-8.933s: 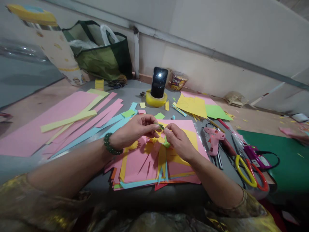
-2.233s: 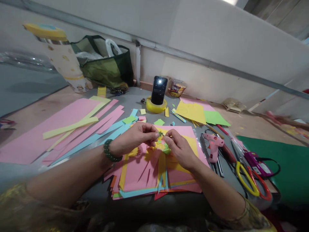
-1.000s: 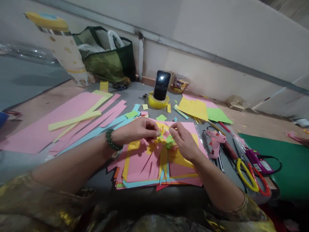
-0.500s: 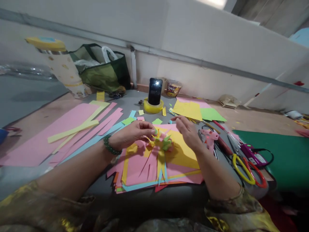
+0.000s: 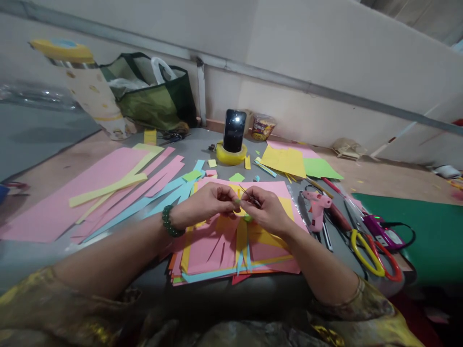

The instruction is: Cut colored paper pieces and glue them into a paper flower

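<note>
My left hand (image 5: 217,200), with a green bead bracelet at the wrist, pinches a small green piece of paper (image 5: 238,202) above the middle of the paper stack. Close beside it, my right hand (image 5: 262,205) is closed on a thin dark pointed tool (image 5: 247,193), whose tip points up and left. Both hands' fingertips nearly meet. Below them lies the stack of coloured sheets (image 5: 210,250), pink, yellow and blue, with paper strips fanned out on top. The paper flower on the stack is mostly hidden by my hands.
Pink sheets (image 5: 79,188) and cut strips lie at the left. A phone (image 5: 234,131) stands in a yellow tape roll (image 5: 231,155) behind the stack. To the right are a pink glue gun (image 5: 317,207), scissors (image 5: 369,255) and a purple device (image 5: 385,232). A green bag (image 5: 155,101) stands behind.
My right hand has moved left and down to my left hand, and the thin tool now shows in it. My left hand has shifted slightly right, covering more of the paper flower.
</note>
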{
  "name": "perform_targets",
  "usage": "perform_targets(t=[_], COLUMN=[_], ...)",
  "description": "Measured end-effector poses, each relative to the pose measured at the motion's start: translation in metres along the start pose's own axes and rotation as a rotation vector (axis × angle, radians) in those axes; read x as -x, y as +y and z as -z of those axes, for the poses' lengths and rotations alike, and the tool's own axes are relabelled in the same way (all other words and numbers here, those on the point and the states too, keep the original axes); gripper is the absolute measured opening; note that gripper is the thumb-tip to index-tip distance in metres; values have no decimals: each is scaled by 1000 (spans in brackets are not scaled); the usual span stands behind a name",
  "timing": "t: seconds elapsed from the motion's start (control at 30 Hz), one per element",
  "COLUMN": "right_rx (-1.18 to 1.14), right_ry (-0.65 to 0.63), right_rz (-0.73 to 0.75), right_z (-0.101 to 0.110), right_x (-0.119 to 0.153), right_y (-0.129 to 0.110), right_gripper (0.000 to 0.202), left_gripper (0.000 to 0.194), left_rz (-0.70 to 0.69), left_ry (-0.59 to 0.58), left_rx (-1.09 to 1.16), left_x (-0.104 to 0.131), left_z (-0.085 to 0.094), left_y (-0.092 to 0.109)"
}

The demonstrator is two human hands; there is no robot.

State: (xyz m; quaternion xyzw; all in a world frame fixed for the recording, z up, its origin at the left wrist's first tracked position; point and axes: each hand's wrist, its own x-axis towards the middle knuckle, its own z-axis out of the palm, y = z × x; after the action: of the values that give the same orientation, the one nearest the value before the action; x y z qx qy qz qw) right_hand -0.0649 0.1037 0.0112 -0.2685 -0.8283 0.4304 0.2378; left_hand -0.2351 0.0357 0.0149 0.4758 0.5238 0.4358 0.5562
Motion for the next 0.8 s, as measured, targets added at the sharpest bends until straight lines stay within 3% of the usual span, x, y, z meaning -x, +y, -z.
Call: perform_targets(t=[0.37,0.57,0.8], right_rx=[17,143,180], right_ry=[33,-106,-145], right_rz=[-25,-30,-34], right_z=[15,20,21], right_x=[2,2,3], right_y=[-3,-4,-5], right_gripper=[26,21,22], left_gripper=[25,24,20], left_rz=[-57,-16,32], left_ry=[18,31,20], left_rx=[10,-9,31], left_x=[4,5,5], left_z=[4,7,5], left_y=[5,8,12])
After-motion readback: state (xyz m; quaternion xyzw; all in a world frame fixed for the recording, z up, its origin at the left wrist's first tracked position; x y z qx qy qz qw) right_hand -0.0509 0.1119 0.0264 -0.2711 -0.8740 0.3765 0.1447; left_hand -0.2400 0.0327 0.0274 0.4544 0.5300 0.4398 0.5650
